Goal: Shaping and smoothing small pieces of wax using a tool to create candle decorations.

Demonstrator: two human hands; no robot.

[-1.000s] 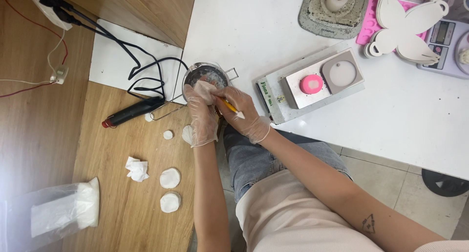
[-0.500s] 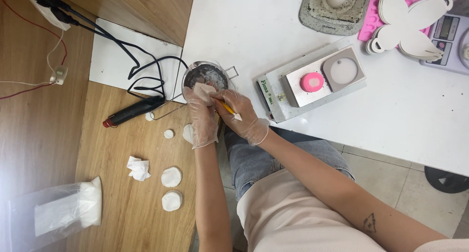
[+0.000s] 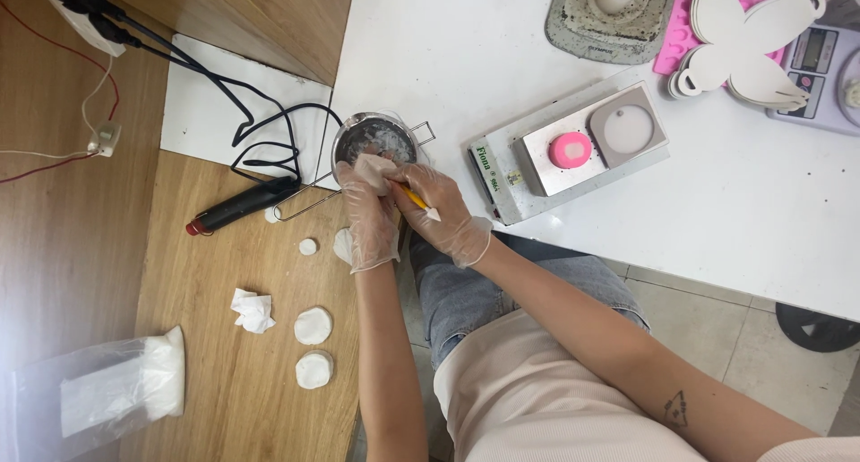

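Your gloved left hand (image 3: 369, 215) pinches a crumpled white tissue (image 3: 374, 171) against the rim of the small metal pot (image 3: 374, 141), which sits at the white table's (image 3: 448, 68) edge. Your gloved right hand (image 3: 448, 213) is clenched around a yellow tool (image 3: 415, 198), its tip beside the tissue. White wax discs (image 3: 313, 326) lie on the wooden board (image 3: 224, 363) below.

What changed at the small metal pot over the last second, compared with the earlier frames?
Almost nothing. The gloved left hand holds a white wad against the small metal pot as before, and the gloved right hand keeps its yellow stick beside it, shifted only slightly. The white discs, crumpled tissue and black tool lie where they were.
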